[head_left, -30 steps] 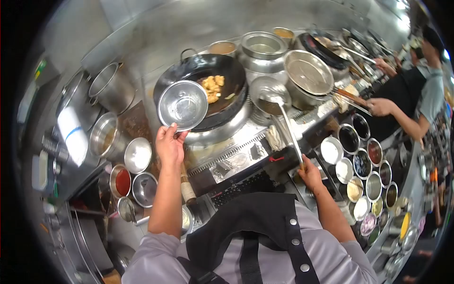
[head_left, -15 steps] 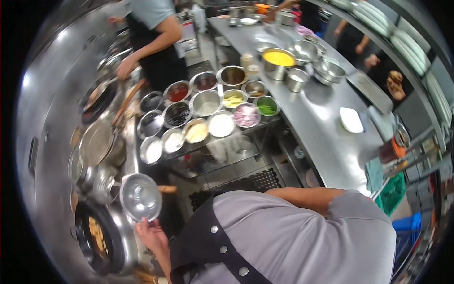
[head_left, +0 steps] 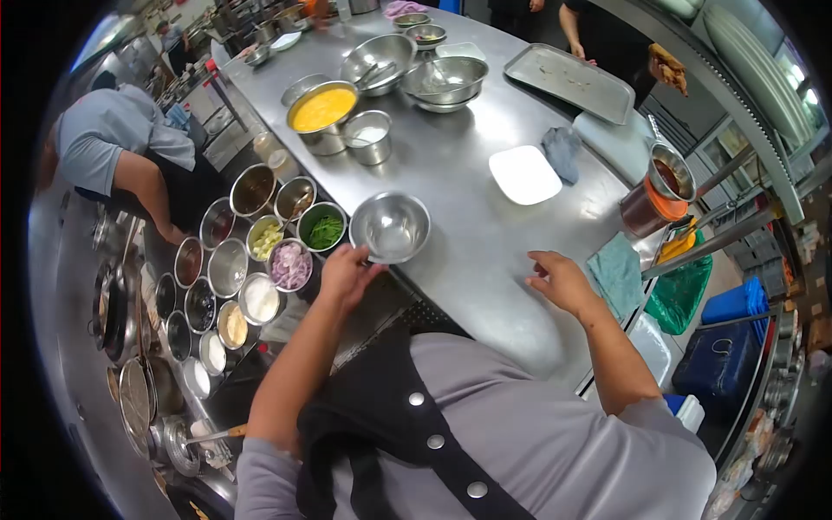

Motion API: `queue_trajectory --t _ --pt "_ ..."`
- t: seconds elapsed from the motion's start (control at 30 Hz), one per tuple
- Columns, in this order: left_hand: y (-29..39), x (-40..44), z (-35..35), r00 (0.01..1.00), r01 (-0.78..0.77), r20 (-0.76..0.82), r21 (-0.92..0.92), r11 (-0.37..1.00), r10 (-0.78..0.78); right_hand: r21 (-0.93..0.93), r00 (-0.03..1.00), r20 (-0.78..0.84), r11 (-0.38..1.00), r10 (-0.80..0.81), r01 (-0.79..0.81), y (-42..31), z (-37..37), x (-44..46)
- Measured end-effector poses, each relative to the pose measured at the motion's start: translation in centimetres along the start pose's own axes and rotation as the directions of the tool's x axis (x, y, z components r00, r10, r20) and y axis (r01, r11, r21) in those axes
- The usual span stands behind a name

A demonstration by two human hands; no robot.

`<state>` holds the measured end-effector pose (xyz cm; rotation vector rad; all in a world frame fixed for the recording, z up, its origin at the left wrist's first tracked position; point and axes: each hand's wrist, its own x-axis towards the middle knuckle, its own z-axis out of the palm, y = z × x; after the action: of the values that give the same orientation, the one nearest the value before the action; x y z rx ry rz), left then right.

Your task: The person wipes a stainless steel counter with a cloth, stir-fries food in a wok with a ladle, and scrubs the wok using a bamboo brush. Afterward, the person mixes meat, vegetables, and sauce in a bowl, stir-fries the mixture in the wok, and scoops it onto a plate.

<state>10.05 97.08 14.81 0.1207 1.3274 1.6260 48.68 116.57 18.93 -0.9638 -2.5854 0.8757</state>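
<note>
My left hand (head_left: pixel 349 276) grips the near left rim of a shiny metal bowl (head_left: pixel 390 227), which looks empty. The bowl is at the left edge of the steel table (head_left: pixel 485 286); whether it touches the surface I cannot tell. Over the table's near part, my right hand (head_left: pixel 557 280) holds nothing, its fingers apart and pointing left. Beyond it is a white square plate (head_left: pixel 525 174) beside a grey cloth (head_left: pixel 562 154). A teal cloth (head_left: pixel 614 276) lies to its right. Left of the bowl are pots of chopped green herbs (head_left: pixel 326 232) and chopped onion (head_left: pixel 290 265).
Farther back stand a pot of yellow liquid (head_left: pixel 322 108), a small metal pot (head_left: pixel 368 139) and stacked bowls (head_left: pixel 445 82). A tray (head_left: pixel 569 82) and an orange-rimmed container (head_left: pixel 652 208) are at right. A co-worker (head_left: pixel 130 147) bends at the far left.
I have turned from the stove side toward the steel table, and the metal bowl has come along in my left hand. My right hand is now in view.
</note>
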Motion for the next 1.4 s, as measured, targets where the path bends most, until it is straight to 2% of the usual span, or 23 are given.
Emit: queue_trajectory --t 0.17,0.23,0.3,0.37,0.43,0.5,0.57,0.6,0.77,0.83,0.87,0.9,0.97,1.0,1.03,1.07,1.1,1.13,1.17,1.23,1.33,1.37,1.4 --pt "1.7 1.8 7.9 0.994 -0.084 0.065 -0.023 0.996 0.085 -0.022 0.992 -0.021 0.992 0.127 -0.128 3.2 -1.8 -2.2" --pt "0.8 1.1 6.6 0.984 -0.026 0.177 0.205 0.978 -0.011 -0.015 0.991 0.011 0.991 0.135 -0.135 3.2 -0.6 -1.9" --pt "-1.6 -0.1 3.1 0.993 0.021 0.11 0.258 0.966 -0.051 0.044 0.997 0.052 0.998 0.05 -0.052 2.4 1.1 -0.9" --pt "-4.4 -1.2 -2.8 0.986 0.058 0.11 0.477 0.877 -0.126 0.074 0.994 0.099 0.997 -0.04 0.033 0.0 3.2 1.1" --pt "-6.9 -4.0 -8.3 0.994 0.104 -0.019 0.48 0.871 -0.108 0.144 0.97 0.203 0.984 -0.134 0.106 -3.4 5.7 3.3" --pt "-9.0 -8.3 -13.3 0.981 0.15 -0.18 0.45 0.88 -0.075 0.172 0.899 0.247 0.93 -0.361 0.326 -5.9 9.5 5.4" --pt "-11.1 -13.6 -16.9 0.916 0.186 -0.4 0.374 0.908 -0.023 0.27 0.777 0.35 0.851 -0.523 0.451 -10.6 12.3 7.1" --pt "-10.8 -17.2 -17.4 0.886 0.198 -0.462 0.433 0.879 0.028 0.297 0.704 0.447 0.834 -0.552 0.465 -12.8 13.9 7.9" --pt "-18.9 -32.4 -23.0 0.59 0.03 -0.805 0.09 0.995 0.055 0.504 0.335 0.533 0.609 -0.777 0.612 -22.2 24.0 9.8" --pt "-22.1 -38.9 -24.7 0.453 -0.143 -0.882 0.074 0.987 0.131 0.542 0.265 0.686 0.719 -0.677 0.435 -22.5 31.2 10.3" --pt "-22.0 -42.3 -24.5 0.351 -0.198 -0.931 0.027 0.98 0.097 0.443 0.289 0.807 0.852 -0.514 0.278 -20.4 36.6 11.3" --pt "-23.1 -45.4 -25.1 0.208 -0.303 -0.972 0.046 0.952 0.113 0.361 0.249 0.853 0.864 -0.458 0.351 -20.7 40.0 11.7" --pt "-23.1 -53.0 -25.0 -0.065 -0.338 -0.987 0.158 0.928 0.145 0.228 0.179 0.909 0.807 -0.377 0.544 -22.2 45.2 12.1" --pt "-26.2 -56.3 -27.3 -0.284 -0.149 -0.934 0.267 0.952 0.217 0.161 0.172 0.93 0.781 -0.325 0.603 -22.6 47.4 12.3" --pt "-25.1 -60.6 -26.9 -0.423 -0.097 -0.89 0.234 0.967 0.173 0.107 0.165 0.946 0.748 -0.279 0.656 -23.3 49.4 12.6" --pt "-27.3 -63.9 -28.7 -0.624 -0.045 -0.746 0.333 0.942 0.234 0.065 0.16 0.957 0.714 -0.243 0.697 -24.3 51.0 12.6" --pt "-29.7 -67.5 -30.6 -0.743 -0.004 -0.622 0.376 0.927 0.249 0.029 0.155 0.966 0.682 -0.208 0.731 -25.0 53.0 13.4" --pt "-26.7 -71.5 -28.6 -0.789 0.039 -0.587 0.243 0.969 0.179 0.007 0.148 0.972 0.655 -0.181 0.756 -26.4 53.9 13.0" --pt "-29.4 -75.3 -30.7 -0.87 0.217 -0.423 0.133 0.967 0.253 -0.005 0.142 0.976 0.631 -0.166 0.776 -27.3 54.9 12.7" --pt "-32.8 -80.6 -32.4 -0.864 0.395 -0.406 -0.178 0.901 0.298 -0.019 0.136 0.978 0.588 -0.155 0.809 -29.5 56.5 11.7" --pt "-39.5 -85.7 -37.5 -0.768 0.364 -0.64 -0.394 0.844 0.032 0.037 0.075 0.975 0.485 -0.21 0.874 -30.4 59.6 10.5" --pt "-39.8 -86.0 -38.2 -0.723 0.246 -0.676 -0.444 0.862 -0.142 0.09 0.026 0.964 0.416 -0.265 0.905 -31.5 60.9 10.0" --pt "-40.3 -86.1 -39.0 -0.698 0.264 -0.696 -0.47 0.843 -0.169 0.144 -0.022 0.943 0.348 -0.332 0.927 -31.2 62.6 10.4"
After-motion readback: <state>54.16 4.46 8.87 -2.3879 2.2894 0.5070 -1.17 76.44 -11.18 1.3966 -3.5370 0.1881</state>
